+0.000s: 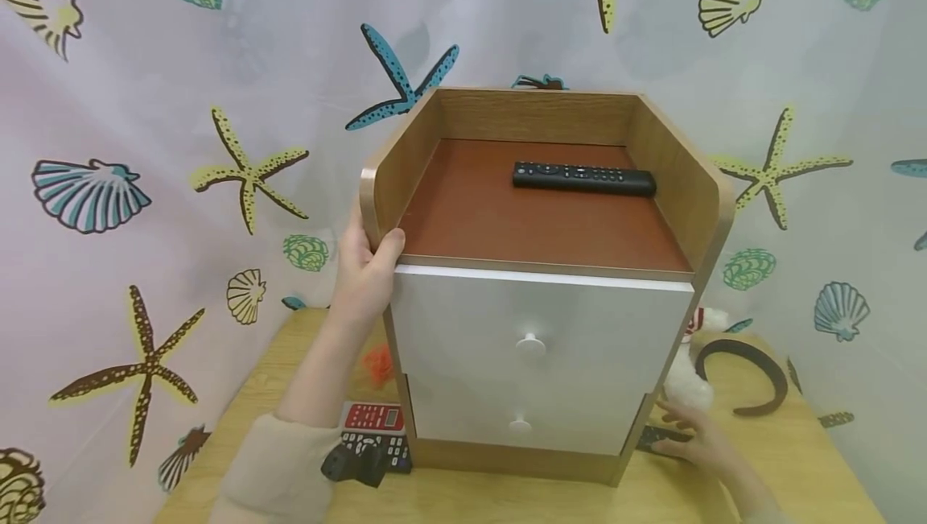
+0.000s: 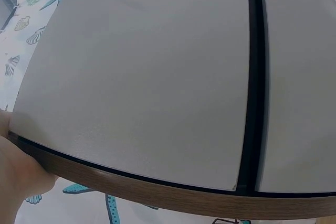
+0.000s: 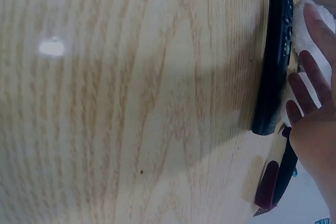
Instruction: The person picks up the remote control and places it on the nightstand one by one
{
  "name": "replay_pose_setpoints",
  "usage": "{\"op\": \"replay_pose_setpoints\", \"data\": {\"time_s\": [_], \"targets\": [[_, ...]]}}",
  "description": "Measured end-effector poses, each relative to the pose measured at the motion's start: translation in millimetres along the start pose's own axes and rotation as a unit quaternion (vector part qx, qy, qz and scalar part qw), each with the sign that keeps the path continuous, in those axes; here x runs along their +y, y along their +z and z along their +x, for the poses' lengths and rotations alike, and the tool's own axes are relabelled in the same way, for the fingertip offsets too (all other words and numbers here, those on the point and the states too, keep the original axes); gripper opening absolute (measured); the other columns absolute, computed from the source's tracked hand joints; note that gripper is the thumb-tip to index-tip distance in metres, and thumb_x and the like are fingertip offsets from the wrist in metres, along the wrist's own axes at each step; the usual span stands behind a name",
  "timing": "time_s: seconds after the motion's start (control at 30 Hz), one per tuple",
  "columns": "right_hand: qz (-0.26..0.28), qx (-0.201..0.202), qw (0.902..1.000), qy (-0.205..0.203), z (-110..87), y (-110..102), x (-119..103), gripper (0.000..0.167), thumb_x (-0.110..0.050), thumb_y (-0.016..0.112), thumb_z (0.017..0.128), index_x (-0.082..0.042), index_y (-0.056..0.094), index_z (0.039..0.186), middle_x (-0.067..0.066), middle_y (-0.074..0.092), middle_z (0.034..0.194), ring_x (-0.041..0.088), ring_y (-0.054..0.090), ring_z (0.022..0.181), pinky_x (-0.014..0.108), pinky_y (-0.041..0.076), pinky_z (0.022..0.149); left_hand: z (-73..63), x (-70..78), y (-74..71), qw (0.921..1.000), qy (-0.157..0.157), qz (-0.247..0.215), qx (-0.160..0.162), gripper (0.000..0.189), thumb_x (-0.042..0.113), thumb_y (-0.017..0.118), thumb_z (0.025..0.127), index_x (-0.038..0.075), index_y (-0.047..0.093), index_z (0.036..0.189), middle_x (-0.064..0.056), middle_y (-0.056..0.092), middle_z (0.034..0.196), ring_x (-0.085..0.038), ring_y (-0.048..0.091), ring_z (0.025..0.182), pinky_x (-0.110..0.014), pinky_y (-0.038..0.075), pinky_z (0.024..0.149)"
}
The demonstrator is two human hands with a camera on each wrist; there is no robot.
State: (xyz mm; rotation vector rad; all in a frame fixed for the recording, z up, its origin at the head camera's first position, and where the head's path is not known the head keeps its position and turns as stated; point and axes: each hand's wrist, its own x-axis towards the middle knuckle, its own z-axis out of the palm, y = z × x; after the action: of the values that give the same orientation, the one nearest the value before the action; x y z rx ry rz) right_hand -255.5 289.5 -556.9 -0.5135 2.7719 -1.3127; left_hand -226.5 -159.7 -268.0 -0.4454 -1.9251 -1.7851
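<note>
A small wood-coloured cabinet [image 1: 536, 363] with two pale drawer fronts and white knobs stands in the middle of the head view. My left hand [image 1: 365, 266] grips the upper front edge of its left side panel, thumb at the front; in the left wrist view part of that hand [image 2: 21, 174] shows on the panel edge. On the cabinet's brown top lies a black remote control [image 1: 582, 179]. To the right of the cabinet my right hand [image 1: 691, 439], fingers spread, is beside another black remote control [image 3: 275, 51] on the table. Whether it touches that remote cannot be told.
Behind the right hand are a white fluffy toy [image 1: 686, 379] and a dark headband [image 1: 753, 363]. Left of the cabinet lie a red calculator [image 1: 374, 417], an orange item [image 1: 378, 365] and a black object [image 1: 355, 464]. A patterned curtain [image 1: 181, 266] surrounds the table [image 1: 507, 504].
</note>
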Motion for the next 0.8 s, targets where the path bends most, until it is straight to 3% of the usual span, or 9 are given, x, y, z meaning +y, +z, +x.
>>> {"op": "replay_pose_setpoints", "data": {"time_s": [0.27, 0.47, 0.67, 0.8], "targets": [[-0.033, 0.029, 0.9983, -0.040, 5.3, 6.3, 11.2, 0.063, -0.014, 0.081, 0.065, 0.009, 0.056, 0.119, 0.024, 0.062, 0.104, 0.036, 0.060, 0.090, 0.051, 0.051, 0.079, 0.9, 0.2, 2.1, 1.0000, 0.002, -0.002, 0.001, 0.054, -0.003, 0.038, 0.093, 0.013, 0.028, 0.144, -0.006, 0.041, 0.141, -0.017, 0.038, 0.130, -0.041, 0.027, 0.113], [-0.026, 0.012, 0.9996, 0.003, 7.3, 11.6, 17.6, 0.068, -0.016, 0.082, 0.064, 0.006, 0.056, 0.123, 0.024, 0.059, 0.109, 0.039, 0.058, 0.099, 0.059, 0.044, 0.088, -0.3, 0.9, 2.5, 0.9999, -0.010, 0.003, 0.000, 0.052, -0.001, 0.039, 0.094, 0.013, 0.027, 0.144, -0.006, 0.041, 0.141, -0.017, 0.039, 0.129, -0.042, 0.027, 0.112], [-0.017, 0.008, 0.9998, 0.002, 6.1, 15.9, 16.4, 0.061, -0.014, 0.080, 0.067, 0.008, 0.057, 0.119, 0.031, 0.056, 0.119, 0.046, 0.056, 0.102, 0.058, 0.046, 0.087, -0.2, 0.9, 2.5, 0.9999, -0.013, 0.004, -0.002, 0.053, -0.001, 0.039, 0.094, 0.013, 0.027, 0.144, -0.006, 0.040, 0.141, -0.018, 0.039, 0.129, -0.041, 0.028, 0.112], [-0.017, 0.009, 0.9998, 0.006, 6.7, 18.8, 15.2, 0.058, -0.013, 0.080, 0.067, 0.007, 0.059, 0.117, 0.030, 0.058, 0.115, 0.043, 0.057, 0.101, 0.056, 0.047, 0.087, -1.3, 1.0, 0.8, 0.9998, -0.018, 0.001, 0.001, 0.052, 0.000, 0.038, 0.095, 0.013, 0.028, 0.144, -0.007, 0.041, 0.141, -0.018, 0.039, 0.128, -0.041, 0.027, 0.112]]}}
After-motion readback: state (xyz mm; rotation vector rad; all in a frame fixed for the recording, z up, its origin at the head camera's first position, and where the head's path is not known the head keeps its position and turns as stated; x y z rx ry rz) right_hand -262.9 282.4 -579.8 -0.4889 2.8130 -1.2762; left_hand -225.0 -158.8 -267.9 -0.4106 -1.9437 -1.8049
